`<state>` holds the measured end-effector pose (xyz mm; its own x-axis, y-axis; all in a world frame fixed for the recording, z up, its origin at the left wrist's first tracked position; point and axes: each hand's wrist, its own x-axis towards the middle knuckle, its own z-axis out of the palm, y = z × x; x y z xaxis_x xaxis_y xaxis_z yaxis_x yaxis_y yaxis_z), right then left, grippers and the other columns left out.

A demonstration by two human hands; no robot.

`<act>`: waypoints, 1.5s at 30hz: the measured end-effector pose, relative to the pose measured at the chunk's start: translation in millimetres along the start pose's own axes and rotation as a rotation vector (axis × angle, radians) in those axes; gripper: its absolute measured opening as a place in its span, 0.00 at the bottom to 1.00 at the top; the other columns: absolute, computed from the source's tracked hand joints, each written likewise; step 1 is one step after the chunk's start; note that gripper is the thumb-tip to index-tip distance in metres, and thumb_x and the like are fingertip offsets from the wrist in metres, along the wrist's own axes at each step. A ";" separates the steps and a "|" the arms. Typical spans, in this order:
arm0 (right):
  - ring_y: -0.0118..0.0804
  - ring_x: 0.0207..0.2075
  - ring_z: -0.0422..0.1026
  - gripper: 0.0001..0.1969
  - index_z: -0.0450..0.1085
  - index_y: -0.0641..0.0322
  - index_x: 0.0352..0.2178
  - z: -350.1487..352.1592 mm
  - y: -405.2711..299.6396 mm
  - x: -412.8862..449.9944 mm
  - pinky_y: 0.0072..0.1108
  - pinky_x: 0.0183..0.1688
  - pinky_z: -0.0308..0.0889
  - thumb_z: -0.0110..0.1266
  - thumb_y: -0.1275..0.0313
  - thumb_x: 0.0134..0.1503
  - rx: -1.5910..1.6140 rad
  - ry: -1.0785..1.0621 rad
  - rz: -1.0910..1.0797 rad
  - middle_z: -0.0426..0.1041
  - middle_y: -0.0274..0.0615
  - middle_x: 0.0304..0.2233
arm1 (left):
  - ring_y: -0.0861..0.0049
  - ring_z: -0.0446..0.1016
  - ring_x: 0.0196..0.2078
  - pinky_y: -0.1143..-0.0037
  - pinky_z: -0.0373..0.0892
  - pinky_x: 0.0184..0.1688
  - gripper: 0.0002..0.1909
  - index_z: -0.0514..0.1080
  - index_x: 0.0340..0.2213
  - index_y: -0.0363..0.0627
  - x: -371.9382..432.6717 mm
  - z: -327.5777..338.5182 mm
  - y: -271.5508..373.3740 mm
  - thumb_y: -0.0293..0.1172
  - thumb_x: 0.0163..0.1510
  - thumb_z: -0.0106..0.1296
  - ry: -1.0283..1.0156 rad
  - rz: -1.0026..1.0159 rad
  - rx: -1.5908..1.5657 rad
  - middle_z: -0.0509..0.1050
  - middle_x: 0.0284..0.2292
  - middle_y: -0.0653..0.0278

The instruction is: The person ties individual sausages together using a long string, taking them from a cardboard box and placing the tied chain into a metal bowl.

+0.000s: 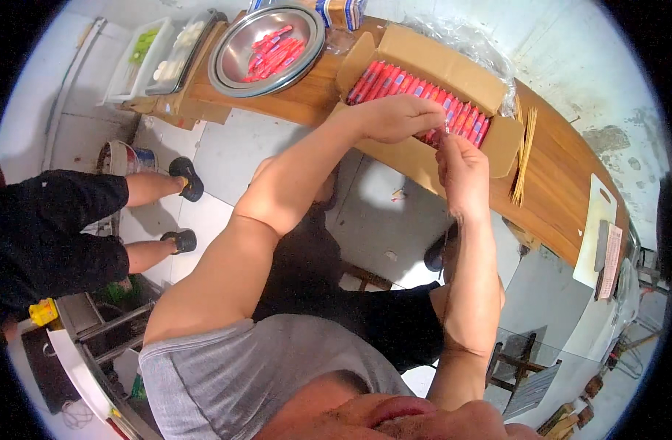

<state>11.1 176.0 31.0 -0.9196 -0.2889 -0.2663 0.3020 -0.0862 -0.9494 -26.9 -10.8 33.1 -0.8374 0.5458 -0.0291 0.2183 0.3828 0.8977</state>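
Observation:
My left hand (399,118) and my right hand (463,170) meet over the front of an open cardboard box (443,58). Between their fingertips is a small shiny wrapper piece (446,126), pinched from both sides; most of it is hidden by my fingers. Rows of red-wrapped sticks (393,81), which look like packaged sausages, fill the box below. To the left, a stainless steel bowl (221,74) holds a loose pile of similar red sticks (275,55). A bundle of thin bamboo skewers (524,159) lies just right of the box.
On the wooden table (556,181), a white cutting board (591,231) bears a cleaver-like blade (601,253). Plastic trays (138,60) with green and white food stand far left. Clear plastic film (468,41) lies behind the box. Another person's legs (149,192) are at left.

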 end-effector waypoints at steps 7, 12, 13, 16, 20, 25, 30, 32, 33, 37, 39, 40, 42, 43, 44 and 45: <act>0.15 0.14 0.55 0.11 0.72 0.62 0.29 -0.9 0.6 0.6 0.12 0.15 0.48 0.46 0.67 0.60 -0.024 0.023 0.028 0.60 0.24 0.15 | 0.80 0.66 0.31 0.78 0.64 0.37 0.15 0.68 0.30 0.37 -1.1 -3.7 6.6 0.38 0.61 0.39 -0.009 -0.012 0.023 0.68 0.26 0.66; 0.16 0.14 0.55 0.12 0.71 0.63 0.32 -37.1 -8.9 12.8 0.11 0.15 0.48 0.47 0.65 0.60 0.130 0.166 -0.098 0.62 0.25 0.17 | 0.79 0.64 0.28 0.77 0.63 0.34 0.13 0.68 0.30 0.39 -14.3 -13.2 1.2 0.36 0.60 0.40 -0.082 -0.172 0.074 0.66 0.24 0.68; 0.16 0.14 0.55 0.12 0.70 0.64 0.32 -41.0 -9.9 14.1 0.11 0.15 0.48 0.47 0.65 0.60 0.220 0.141 -0.120 0.62 0.26 0.17 | 0.79 0.64 0.28 0.77 0.63 0.34 0.13 0.68 0.30 0.39 -15.7 -12.8 -0.1 0.36 0.60 0.40 -0.081 -0.172 0.078 0.66 0.24 0.68; 0.16 0.14 0.55 0.09 0.68 0.62 0.32 -29.8 -1.3 11.8 0.11 0.15 0.48 0.49 0.66 0.59 0.177 0.137 -0.085 0.62 0.27 0.17 | 0.77 0.66 0.31 0.76 0.64 0.37 0.12 0.68 0.34 0.38 -17.0 -5.2 -0.6 0.35 0.59 0.40 0.022 -0.160 -0.103 0.68 0.26 0.66; 0.15 0.17 0.59 0.05 0.66 0.61 0.29 -22.5 -0.9 10.5 0.11 0.18 0.53 0.54 0.72 0.55 0.110 0.105 -0.115 0.64 0.26 0.19 | 0.70 0.70 0.39 0.72 0.65 0.43 0.12 0.68 0.39 0.38 -12.8 3.7 -6.5 0.32 0.57 0.42 0.162 0.049 0.087 0.71 0.33 0.58; 0.15 0.24 0.61 0.07 0.65 0.61 0.28 -12.4 2.1 8.8 0.10 0.27 0.58 0.57 0.78 0.51 -0.124 0.120 -0.209 0.65 0.24 0.22 | 0.61 0.71 0.41 0.68 0.66 0.44 0.12 0.69 0.39 0.39 -5.9 10.9 -5.4 0.30 0.55 0.44 0.190 0.227 0.172 0.72 0.36 0.54; 0.14 0.24 0.60 0.08 0.65 0.61 0.28 -9.9 1.3 7.5 0.10 0.26 0.57 0.58 0.79 0.50 -0.141 0.072 -0.232 0.64 0.24 0.22 | 0.61 0.71 0.38 0.69 0.67 0.40 0.10 0.68 0.39 0.40 -4.8 12.3 1.7 0.25 0.53 0.47 0.144 0.272 0.227 0.71 0.34 0.54; 0.14 0.24 0.60 0.08 0.65 0.61 0.28 -11.1 5.9 9.6 0.10 0.27 0.58 0.58 0.79 0.50 -0.118 0.088 -0.296 0.64 0.25 0.24 | 0.61 0.71 0.38 0.69 0.67 0.39 0.10 0.69 0.38 0.41 -3.0 13.0 0.7 0.24 0.52 0.48 0.144 0.291 0.220 0.71 0.34 0.54; 0.14 0.24 0.60 0.08 0.65 0.61 0.28 -11.8 5.8 9.7 0.10 0.27 0.58 0.58 0.79 0.50 -0.119 0.087 -0.295 0.64 0.25 0.24 | 0.61 0.71 0.37 0.69 0.67 0.39 0.11 0.69 0.38 0.41 -2.7 12.9 0.4 0.24 0.51 0.49 0.144 0.310 0.214 0.71 0.33 0.55; 0.15 0.25 0.61 0.08 0.65 0.62 0.28 -17.9 5.6 9.6 0.10 0.27 0.58 0.58 0.79 0.50 -0.204 0.042 -0.310 0.64 0.25 0.24 | 0.60 0.71 0.35 0.68 0.66 0.38 0.10 0.70 0.37 0.42 -4.0 12.1 1.1 0.24 0.50 0.50 0.152 0.344 0.241 0.71 0.32 0.55; 0.16 0.25 0.61 0.08 0.65 0.62 0.28 -18.1 3.9 8.1 0.11 0.27 0.59 0.58 0.79 0.50 -0.235 0.024 -0.305 0.64 0.25 0.24 | 0.60 0.70 0.35 0.67 0.66 0.38 0.10 0.70 0.37 0.42 -4.7 11.0 2.1 0.25 0.50 0.51 0.142 0.368 0.249 0.71 0.31 0.55; 0.16 0.24 0.61 0.08 0.65 0.62 0.28 -17.1 1.3 6.3 0.11 0.27 0.58 0.58 0.79 0.50 -0.266 0.018 -0.304 0.64 0.25 0.23 | 0.60 0.70 0.35 0.67 0.66 0.38 0.10 0.70 0.37 0.42 -4.8 10.6 0.9 0.25 0.50 0.51 0.142 0.367 0.248 0.71 0.31 0.55; 0.16 0.24 0.60 0.07 0.64 0.62 0.28 -16.7 -0.9 4.5 0.11 0.27 0.58 0.58 0.78 0.50 -0.297 0.010 -0.301 0.64 0.25 0.23 | 0.59 0.70 0.36 0.67 0.66 0.39 0.11 0.70 0.37 0.42 -4.9 9.6 -0.4 0.26 0.50 0.51 0.129 0.386 0.286 0.71 0.32 0.55; 0.16 0.24 0.60 0.07 0.64 0.62 0.27 -17.3 -1.2 4.2 0.12 0.26 0.58 0.57 0.78 0.51 -0.322 -0.006 -0.301 0.64 0.26 0.22 | 0.59 0.70 0.36 0.67 0.66 0.39 0.11 0.70 0.37 0.42 -5.4 9.5 0.2 0.26 0.50 0.51 0.130 0.385 0.285 0.71 0.32 0.55; 0.17 0.23 0.60 0.07 0.64 0.63 0.27 -18.1 -1.1 4.0 0.12 0.26 0.58 0.57 0.77 0.51 -0.346 -0.022 -0.301 0.63 0.26 0.22 | 0.60 0.70 0.37 0.68 0.66 0.39 0.10 0.70 0.38 0.42 -5.9 9.1 1.1 0.26 0.51 0.51 0.122 0.378 0.283 0.71 0.33 0.56; 0.17 0.23 0.60 0.07 0.64 0.63 0.27 -19.6 -1.2 3.8 0.12 0.26 0.58 0.57 0.77 0.51 -0.347 -0.022 -0.301 0.63 0.26 0.22 | 0.60 0.70 0.37 0.68 0.66 0.39 0.10 0.70 0.38 0.42 -6.1 8.7 2.1 0.27 0.51 0.51 0.115 0.374 0.282 0.71 0.33 0.56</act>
<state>2.3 193.7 27.9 -0.9468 -0.3205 0.0303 -0.0835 0.1536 -0.9846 -16.9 -6.8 31.4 -0.7222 0.6048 0.3356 0.6287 0.3719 0.6829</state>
